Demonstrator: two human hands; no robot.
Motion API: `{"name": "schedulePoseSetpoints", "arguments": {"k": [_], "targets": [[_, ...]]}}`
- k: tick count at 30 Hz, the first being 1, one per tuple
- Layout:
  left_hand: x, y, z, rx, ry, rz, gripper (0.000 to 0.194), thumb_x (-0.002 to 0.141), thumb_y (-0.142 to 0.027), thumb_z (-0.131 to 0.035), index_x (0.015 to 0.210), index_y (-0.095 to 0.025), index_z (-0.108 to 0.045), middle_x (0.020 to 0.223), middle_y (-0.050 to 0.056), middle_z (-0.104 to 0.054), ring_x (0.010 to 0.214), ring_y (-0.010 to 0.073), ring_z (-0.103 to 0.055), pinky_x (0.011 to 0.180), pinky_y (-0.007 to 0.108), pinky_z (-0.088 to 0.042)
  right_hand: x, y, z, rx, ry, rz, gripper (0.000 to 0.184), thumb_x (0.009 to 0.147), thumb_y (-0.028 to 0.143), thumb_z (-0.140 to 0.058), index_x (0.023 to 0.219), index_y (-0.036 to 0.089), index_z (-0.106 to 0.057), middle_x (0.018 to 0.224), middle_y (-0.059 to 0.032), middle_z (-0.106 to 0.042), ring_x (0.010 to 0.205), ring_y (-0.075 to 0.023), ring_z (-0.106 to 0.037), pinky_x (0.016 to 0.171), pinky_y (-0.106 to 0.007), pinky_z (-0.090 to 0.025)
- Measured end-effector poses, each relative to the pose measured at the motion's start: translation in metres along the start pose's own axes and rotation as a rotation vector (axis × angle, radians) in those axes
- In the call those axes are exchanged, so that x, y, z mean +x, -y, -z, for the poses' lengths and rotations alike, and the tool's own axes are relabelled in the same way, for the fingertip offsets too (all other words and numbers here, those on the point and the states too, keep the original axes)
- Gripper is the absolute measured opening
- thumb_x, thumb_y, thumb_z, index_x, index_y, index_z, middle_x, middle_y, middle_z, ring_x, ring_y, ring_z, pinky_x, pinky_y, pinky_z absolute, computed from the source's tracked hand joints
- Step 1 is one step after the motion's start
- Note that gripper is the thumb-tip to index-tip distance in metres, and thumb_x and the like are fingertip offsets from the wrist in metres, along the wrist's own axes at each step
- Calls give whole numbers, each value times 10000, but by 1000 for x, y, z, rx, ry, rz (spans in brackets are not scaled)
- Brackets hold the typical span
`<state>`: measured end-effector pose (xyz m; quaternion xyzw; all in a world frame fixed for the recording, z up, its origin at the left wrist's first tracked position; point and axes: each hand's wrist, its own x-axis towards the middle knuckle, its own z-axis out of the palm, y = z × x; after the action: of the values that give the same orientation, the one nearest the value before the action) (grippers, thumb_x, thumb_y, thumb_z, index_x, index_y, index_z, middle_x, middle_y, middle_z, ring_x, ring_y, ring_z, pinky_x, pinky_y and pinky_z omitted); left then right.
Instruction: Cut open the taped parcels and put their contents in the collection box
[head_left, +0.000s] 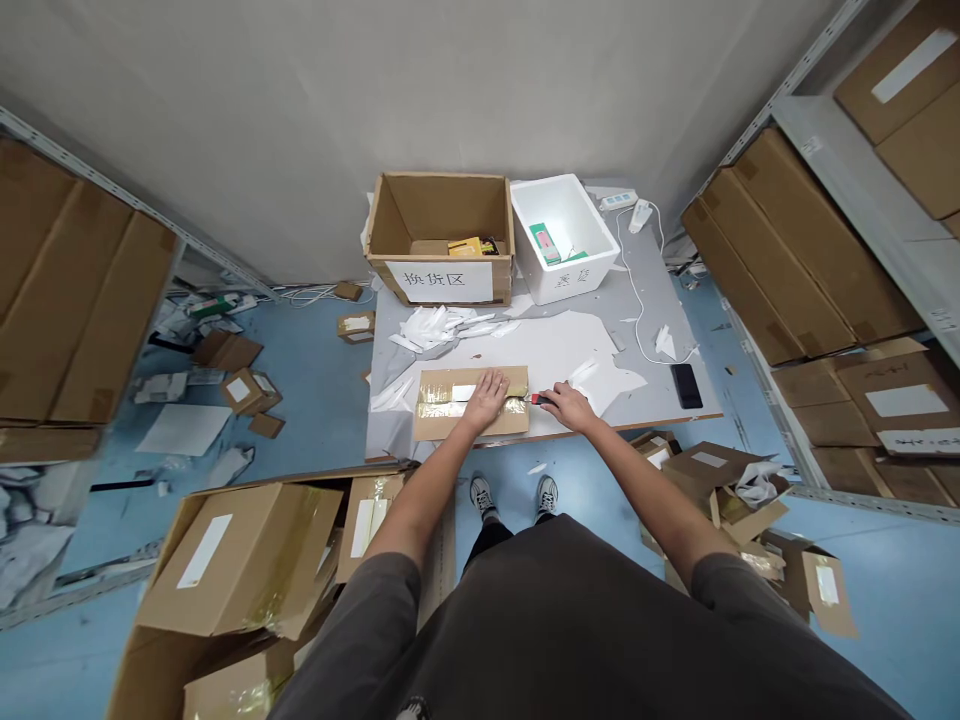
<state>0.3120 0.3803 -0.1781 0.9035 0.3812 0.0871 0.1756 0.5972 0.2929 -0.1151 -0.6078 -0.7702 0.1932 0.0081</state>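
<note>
A taped cardboard box (442, 425) lies flat near the table's front edge, with a white label on top and shiny tape along its middle. My left hand (487, 397) rests flat on the box's right half, fingers stretched out. In my right hand (568, 404) is a red and black box cutter (538, 399), gripped just beyond the box's right end. The cutter points left at the taped seam; whether its blade is in the tape is too small to tell.
Behind the box stand an open carton (442, 282) and a white foam box (566, 285), each holding small packages. Paper strips (435, 328) lie between. A phone (686, 386) and cable are at right. Cartons (240, 550) crowd the floor at left; shelves flank both sides.
</note>
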Motion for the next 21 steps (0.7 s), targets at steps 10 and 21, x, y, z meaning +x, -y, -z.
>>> {"name": "schedulePoseSetpoints", "arguments": {"k": [10,21], "targets": [[-5,-11,13,-42,83,68,567,1051,-236,-463,1601,-111,-518,1708,214,-444,1674,338,-256,1369,657,-182,15,-7,9,86,-21,-48,354,1096,424,-556,1379,298,-727,1186,-139,-652,1128,-306,-565,948,-367,-456],[-2,9,72,-71,156,29,557,1085,-491,-510,1543,-188,-605,1700,134,-487,1643,300,-330,1344,505,-298,-31,29,-29,776,-287,-632,498,915,688,-621,1095,228,-680,912,-42,-725,838,-257,-667,784,-362,-528]]}}
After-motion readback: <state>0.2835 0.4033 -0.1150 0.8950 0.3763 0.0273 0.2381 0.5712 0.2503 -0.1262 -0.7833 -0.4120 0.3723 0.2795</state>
